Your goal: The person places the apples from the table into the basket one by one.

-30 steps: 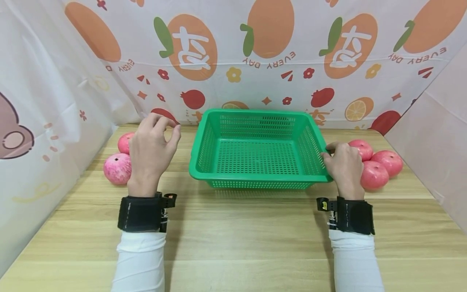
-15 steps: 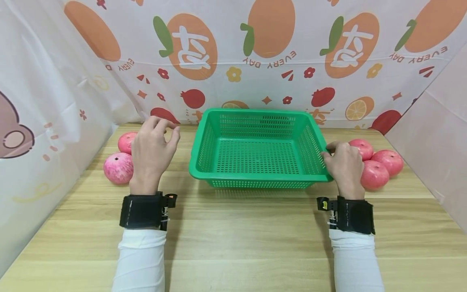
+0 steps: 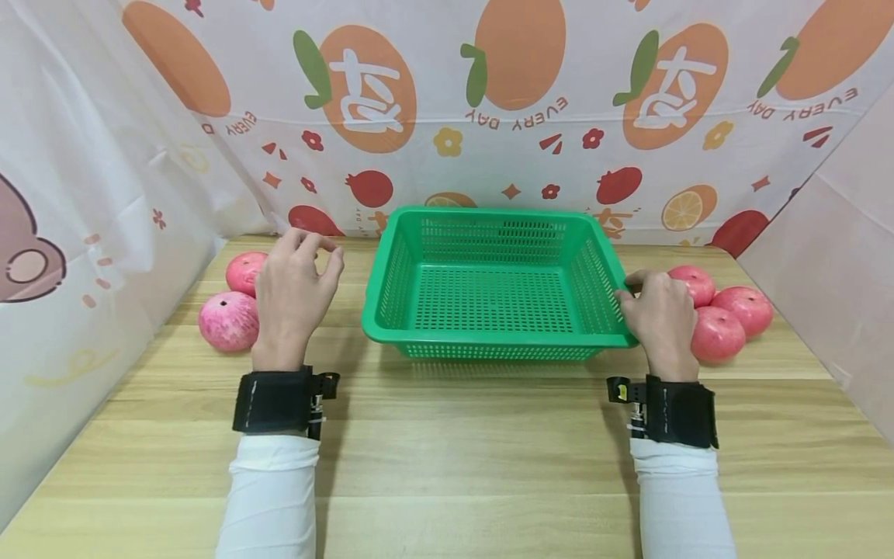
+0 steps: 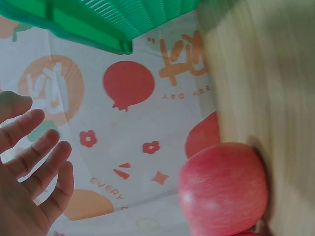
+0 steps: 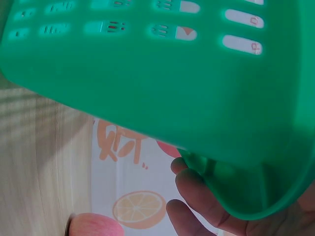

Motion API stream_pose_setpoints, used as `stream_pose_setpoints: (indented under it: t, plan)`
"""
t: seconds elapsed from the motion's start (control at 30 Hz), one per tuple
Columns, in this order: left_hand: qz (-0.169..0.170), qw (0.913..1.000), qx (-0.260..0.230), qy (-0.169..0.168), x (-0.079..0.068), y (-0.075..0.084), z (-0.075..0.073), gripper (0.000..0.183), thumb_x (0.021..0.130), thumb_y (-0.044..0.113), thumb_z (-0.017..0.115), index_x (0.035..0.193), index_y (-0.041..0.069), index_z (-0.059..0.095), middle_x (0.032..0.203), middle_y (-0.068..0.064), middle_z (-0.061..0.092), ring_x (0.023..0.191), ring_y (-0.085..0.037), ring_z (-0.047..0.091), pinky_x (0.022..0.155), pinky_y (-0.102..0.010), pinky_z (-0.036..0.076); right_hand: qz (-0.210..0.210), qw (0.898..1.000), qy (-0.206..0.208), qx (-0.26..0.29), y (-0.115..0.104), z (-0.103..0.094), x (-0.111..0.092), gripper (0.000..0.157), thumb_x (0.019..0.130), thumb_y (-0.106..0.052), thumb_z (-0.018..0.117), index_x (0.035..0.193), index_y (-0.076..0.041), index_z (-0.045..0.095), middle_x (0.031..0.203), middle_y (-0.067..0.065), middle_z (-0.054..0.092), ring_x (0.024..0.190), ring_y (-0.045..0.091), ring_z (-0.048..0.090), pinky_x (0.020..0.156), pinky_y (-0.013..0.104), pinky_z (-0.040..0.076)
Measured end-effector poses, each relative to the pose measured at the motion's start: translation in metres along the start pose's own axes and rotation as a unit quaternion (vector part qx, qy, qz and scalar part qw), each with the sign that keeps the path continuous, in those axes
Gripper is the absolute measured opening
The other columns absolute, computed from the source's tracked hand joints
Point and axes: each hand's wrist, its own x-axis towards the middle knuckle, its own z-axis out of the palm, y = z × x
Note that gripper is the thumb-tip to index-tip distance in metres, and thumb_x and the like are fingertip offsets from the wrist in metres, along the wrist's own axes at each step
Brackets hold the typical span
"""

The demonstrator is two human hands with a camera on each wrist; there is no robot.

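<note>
In the head view a green plastic basket [image 3: 493,299] with slotted walls is at the centre. My right hand [image 3: 656,318] grips its right rim; the right wrist view shows fingers [image 5: 197,189] curled under the lip of the basket [image 5: 147,88]. My left hand [image 3: 293,299] hovers left of the basket, holding nothing, its fingers loosely bent and spread in the left wrist view. Beside it on the table are a streaked pink apple [image 3: 228,321] and a redder apple [image 3: 244,272], both partly covered by the hand in the head view.
Three pink-red apples [image 3: 717,335] cluster just right of my right hand. A white fruit-printed cloth [image 3: 447,93] stands behind the wooden table [image 3: 475,450], with more white sheeting along both sides.
My left hand has drifted slightly right, uncovering a bit more of the left apples. The right hand and the basket look the same.
</note>
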Motion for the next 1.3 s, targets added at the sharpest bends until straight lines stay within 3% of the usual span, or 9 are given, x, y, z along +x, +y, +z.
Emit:
stream_pose_setpoints:
  t: [0.37,1.1,1.3]
  plan:
    - [-0.025,0.9996,0.002,-0.012,-0.004,-0.009,0.007,0.019,0.097,0.011,0.061,0.098,-0.004,0.071,0.098,-0.021,0.062,0.080,-0.039,0.058,0.065,-0.054,0.049,-0.001,1.000,0.001,0.000,0.000,0.000,0.001,0.030,0.097,-0.012,0.063,0.116,0.011,0.069,0.104,0.029,0.069,0.080,0.043,0.062,0.060,0.054,0.051]
    - [-0.051,0.9978,0.012,-0.040,-0.008,-0.019,0.013,0.021,0.098,0.012,0.061,0.105,-0.005,0.069,0.103,-0.025,0.061,0.096,-0.044,0.057,0.078,-0.058,0.049,0.000,1.000,0.001,-0.005,0.001,0.000,0.001,0.031,0.097,-0.013,0.063,0.116,0.010,0.069,0.105,0.029,0.069,0.084,0.045,0.061,0.063,0.055,0.050]
    - [-0.059,0.9965,0.018,-0.057,-0.009,-0.021,0.013,0.022,0.097,0.012,0.061,0.109,-0.005,0.068,0.112,-0.027,0.062,0.104,-0.047,0.056,0.083,-0.061,0.047,-0.002,1.000,0.004,-0.006,0.001,0.000,0.000,0.031,0.096,-0.013,0.063,0.116,0.010,0.069,0.105,0.029,0.069,0.084,0.045,0.062,0.062,0.056,0.050]
